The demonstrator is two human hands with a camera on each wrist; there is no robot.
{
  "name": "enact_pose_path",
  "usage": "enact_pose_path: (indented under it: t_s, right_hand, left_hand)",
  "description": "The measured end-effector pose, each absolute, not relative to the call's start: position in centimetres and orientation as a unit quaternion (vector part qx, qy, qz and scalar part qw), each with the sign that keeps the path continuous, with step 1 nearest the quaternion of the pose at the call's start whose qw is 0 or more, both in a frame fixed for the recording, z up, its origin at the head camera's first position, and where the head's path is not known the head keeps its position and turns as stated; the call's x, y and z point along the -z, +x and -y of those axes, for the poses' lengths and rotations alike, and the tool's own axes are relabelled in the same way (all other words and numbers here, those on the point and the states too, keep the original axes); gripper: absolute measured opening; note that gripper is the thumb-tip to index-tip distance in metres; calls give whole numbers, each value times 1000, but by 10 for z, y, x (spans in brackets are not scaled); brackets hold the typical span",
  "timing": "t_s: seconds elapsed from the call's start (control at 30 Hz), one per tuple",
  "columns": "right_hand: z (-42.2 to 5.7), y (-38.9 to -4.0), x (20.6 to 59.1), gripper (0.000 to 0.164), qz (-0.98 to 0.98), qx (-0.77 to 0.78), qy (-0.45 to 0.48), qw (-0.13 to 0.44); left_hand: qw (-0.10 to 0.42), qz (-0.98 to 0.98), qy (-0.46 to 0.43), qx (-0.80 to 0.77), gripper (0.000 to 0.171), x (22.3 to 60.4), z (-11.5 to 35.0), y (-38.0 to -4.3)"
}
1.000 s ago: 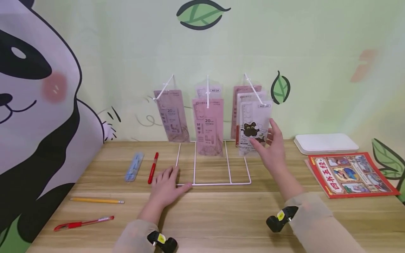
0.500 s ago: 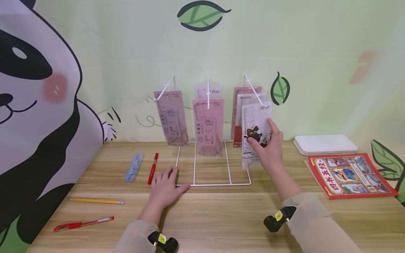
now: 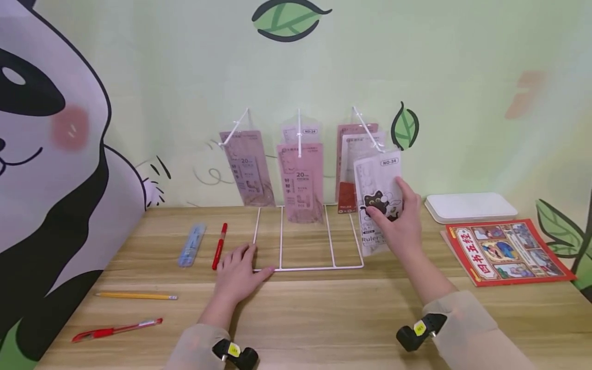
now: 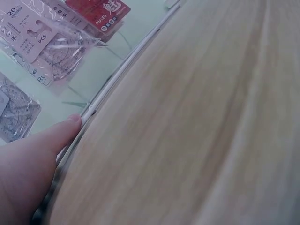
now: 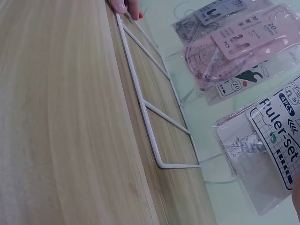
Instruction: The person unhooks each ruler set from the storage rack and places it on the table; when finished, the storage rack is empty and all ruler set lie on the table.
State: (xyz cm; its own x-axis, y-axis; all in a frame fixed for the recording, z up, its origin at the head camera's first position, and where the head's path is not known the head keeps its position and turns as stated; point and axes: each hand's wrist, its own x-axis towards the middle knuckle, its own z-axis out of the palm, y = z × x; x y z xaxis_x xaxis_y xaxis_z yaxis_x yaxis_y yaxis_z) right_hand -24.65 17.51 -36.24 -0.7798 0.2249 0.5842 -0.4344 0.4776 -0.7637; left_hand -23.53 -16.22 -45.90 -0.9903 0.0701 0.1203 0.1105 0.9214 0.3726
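My right hand (image 3: 404,226) pinches a white ruler set pack (image 3: 380,177) with a black cat print, thumb in front and fingers along its right edge. The pack's top is right at the tip of the white display rack's right hook (image 3: 367,129); its lower end shows in the right wrist view as a clear sleeve with a printed card (image 5: 276,126). My left hand (image 3: 238,272) rests palm down at the front left corner of the rack's wire base (image 3: 307,268). In the left wrist view its thumb (image 4: 63,133) lies against the white wire.
Behind the held pack hang a white pack and a red ruler pack (image 3: 347,198). Pink ruler packs hang on the middle (image 3: 300,185) and left hooks (image 3: 247,167). Left lie a blue packet (image 3: 191,245), red marker (image 3: 220,246), pencil (image 3: 136,296) and red pen (image 3: 115,330); right, a white case (image 3: 472,207) and book (image 3: 509,254).
My right hand has drawn the cat-print ruler set pack forward and down along the right hook to its tip, uncovering more of the red pack behind. The left hand stays put.
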Motion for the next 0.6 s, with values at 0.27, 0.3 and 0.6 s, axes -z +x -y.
enact_pose_path:
  t_s: [0.27,0.3,0.6]
  right_hand:
    - [-176,-236,359,83,783,-527,88,318]
    - [-177,-235,359,83,782,-528,91,319]
    - [-192,-225,360,82,787,-501,107,345]
  left_hand:
    - [63,976,-39,205,82,460,164,-235]
    - [64,976,-39,206,82,460,164,-235]
    - [62,976,-37,206,82,458,163,-234]
